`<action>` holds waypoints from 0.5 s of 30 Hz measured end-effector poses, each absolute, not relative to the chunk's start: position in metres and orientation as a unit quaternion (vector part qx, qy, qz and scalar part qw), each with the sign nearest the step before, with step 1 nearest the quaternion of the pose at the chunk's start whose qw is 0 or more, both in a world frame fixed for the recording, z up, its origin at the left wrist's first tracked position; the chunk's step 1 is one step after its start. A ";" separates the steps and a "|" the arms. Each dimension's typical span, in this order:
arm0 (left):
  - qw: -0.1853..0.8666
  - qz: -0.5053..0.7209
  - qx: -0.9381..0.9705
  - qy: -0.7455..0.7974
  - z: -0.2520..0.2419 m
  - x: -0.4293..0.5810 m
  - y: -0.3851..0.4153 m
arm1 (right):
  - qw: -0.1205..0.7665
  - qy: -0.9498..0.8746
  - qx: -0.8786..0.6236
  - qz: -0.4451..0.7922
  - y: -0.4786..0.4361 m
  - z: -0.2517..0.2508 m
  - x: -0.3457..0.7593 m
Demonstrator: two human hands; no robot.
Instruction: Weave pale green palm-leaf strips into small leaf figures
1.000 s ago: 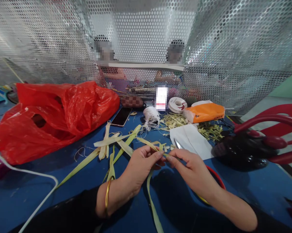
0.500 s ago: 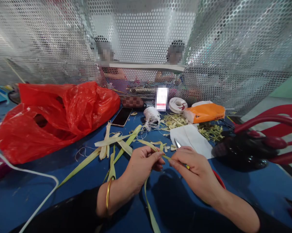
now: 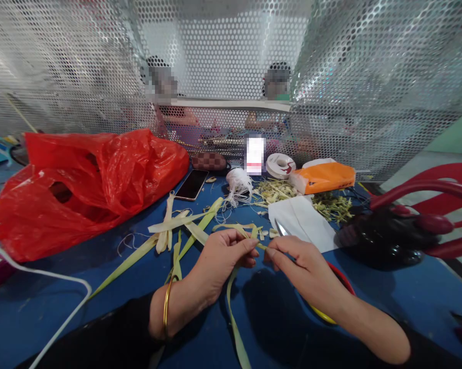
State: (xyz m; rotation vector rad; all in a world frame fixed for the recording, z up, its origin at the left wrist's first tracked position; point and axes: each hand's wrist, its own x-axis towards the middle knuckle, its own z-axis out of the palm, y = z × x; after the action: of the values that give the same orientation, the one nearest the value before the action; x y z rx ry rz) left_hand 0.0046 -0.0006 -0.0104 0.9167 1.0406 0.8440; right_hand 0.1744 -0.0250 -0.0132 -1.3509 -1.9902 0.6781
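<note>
Just before the white paper sheet [image 3: 306, 221], a light, limp palm-leaf strip [image 3: 233, 312], judged best gripped near its end, is pinched by closed fingertips of left hand [image 3: 219, 259] and right hand [image 3: 303, 266], the latter seemingly clasping a knife [image 3: 280, 227].

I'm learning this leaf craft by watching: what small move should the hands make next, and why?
Probably pull the strip taut between the hands: left hand and right hand both pinch it close together, its tail hangs slack, and the blade at the right hand points away from it.
</note>
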 end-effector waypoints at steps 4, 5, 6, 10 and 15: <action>0.646 0.389 0.434 0.492 -0.010 0.006 0.000 | 0.306 -0.782 -0.482 0.251 -0.026 -0.010 0.176; 0.643 0.386 0.439 0.494 -0.010 0.006 0.000 | 0.318 -0.780 -0.482 0.239 -0.026 -0.009 0.177; 0.646 0.377 0.445 0.493 -0.010 0.006 -0.001 | 0.336 -0.775 -0.488 0.221 -0.026 -0.008 0.178; 0.695 0.302 0.481 0.441 -0.012 0.008 -0.008 | 0.378 -0.755 -0.509 0.172 -0.024 -0.009 0.180; 0.727 0.232 0.498 0.412 -0.016 0.014 -0.019 | 0.348 -0.708 -0.504 0.353 -0.023 -0.013 0.170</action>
State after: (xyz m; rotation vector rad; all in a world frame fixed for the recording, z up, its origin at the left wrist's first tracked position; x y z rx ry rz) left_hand 0.0138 -0.0190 -0.0158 1.0991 0.9088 0.5117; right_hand 0.1699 -0.0232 -0.0134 -1.3062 -1.8357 0.9145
